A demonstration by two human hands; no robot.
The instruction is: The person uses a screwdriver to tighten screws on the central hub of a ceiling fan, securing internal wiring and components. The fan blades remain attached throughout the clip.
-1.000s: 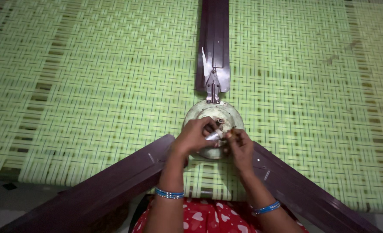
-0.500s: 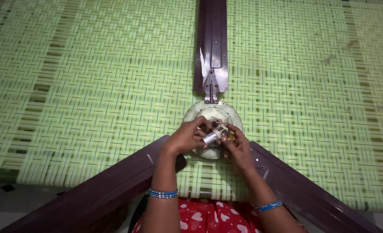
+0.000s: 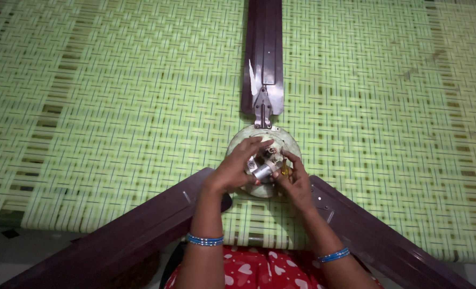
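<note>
A ceiling fan lies on a green woven cot, its round cream motor hub (image 3: 238, 144) near the front edge. My left hand (image 3: 237, 167) rests over the hub's centre, fingers curled onto a small silver cylinder (image 3: 262, 171) and the part under it. My right hand (image 3: 297, 182) pinches the same small cylinder from the right, beside a bit of yellow wire. Both wrists wear blue bangles.
Three dark maroon fan blades spread from the hub: one (image 3: 264, 48) runs straight away, one (image 3: 114, 241) toward the lower left, one (image 3: 388, 241) toward the lower right. The green woven cot surface (image 3: 104, 107) ends at a front edge near me. Red patterned cloth covers my lap.
Both hands stay on the hub. The silver cylinder has come into clearer view between my fingers, and my left fingers have shifted slightly over the hub's centre.
</note>
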